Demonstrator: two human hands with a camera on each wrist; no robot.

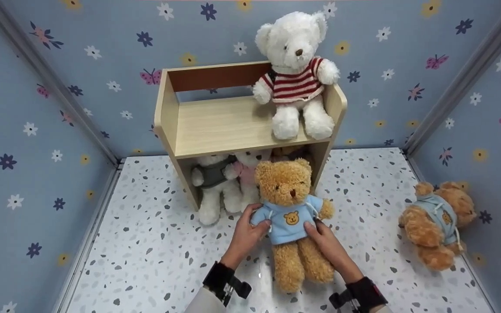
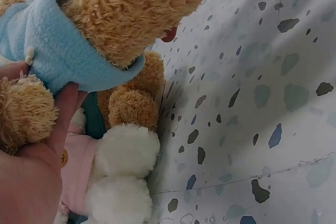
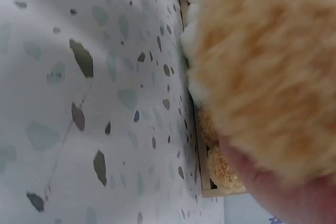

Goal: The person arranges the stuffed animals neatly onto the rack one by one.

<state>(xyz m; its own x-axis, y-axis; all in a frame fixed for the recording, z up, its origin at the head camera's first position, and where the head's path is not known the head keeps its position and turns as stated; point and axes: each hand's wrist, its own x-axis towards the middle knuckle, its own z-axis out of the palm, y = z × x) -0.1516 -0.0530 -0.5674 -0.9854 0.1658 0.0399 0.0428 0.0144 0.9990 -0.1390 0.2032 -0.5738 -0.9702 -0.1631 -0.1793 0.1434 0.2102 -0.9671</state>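
The left hand [image 1: 250,230] and right hand [image 1: 326,241] grip opposite sides of a curly tan plush bear [image 1: 287,263] in a pale-blue fleece hoodie [image 1: 292,232]; it is upright (front toward the head camera) before a pale wooden two-tier shelf [image 1: 218,126]; a fluffy white plush bear [image 1: 287,121] sits on top.

Left hand [image 1: 249,227] grips one side of the tan bear [image 1: 292,230], thumb [image 1: 264,226] in front. Right hand [image 1: 326,242] holds its opposite side, thumb likewise forward. From where I stand, both forearms [image 1: 349,268] slant inward toward it.
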